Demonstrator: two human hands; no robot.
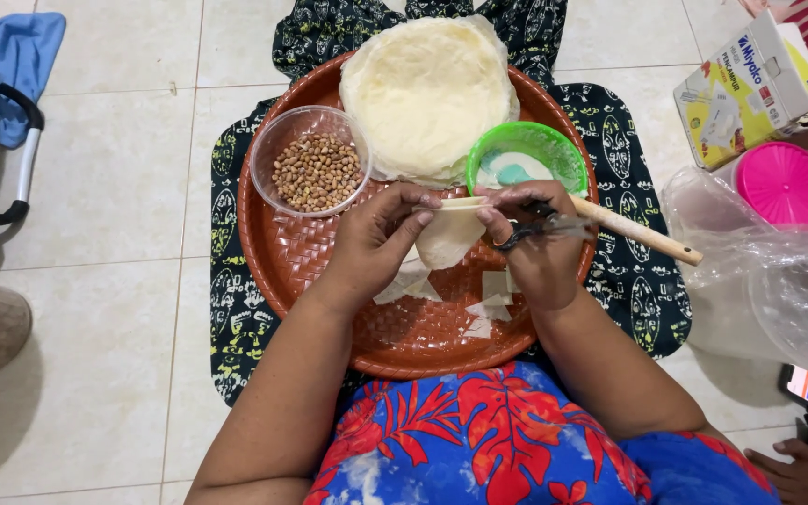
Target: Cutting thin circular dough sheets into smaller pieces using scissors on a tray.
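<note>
— What had the hands got hold of?

— The left hand point(376, 238) and right hand point(535, 248) each pinched the top edge of a thin, pale, limp piece of pastry wrapper point(446, 234), fingers closed on it, at the centre of the frame. The right hand also had black-handled scissors point(540, 224) hooked on its fingers, probably kept ready for trimming.

— And around them?

— Below lay pale offcuts point(488, 304) on the round reddish-brown woven tray point(301, 271). Upper centre sat a stack of round cream wrappers point(427, 93); left of it a clear plastic bowl of brown peanuts point(315, 164); right, a green bowl point(527, 154) with a wooden-handled tool point(638, 229), all seemingly within easy reach.
</note>
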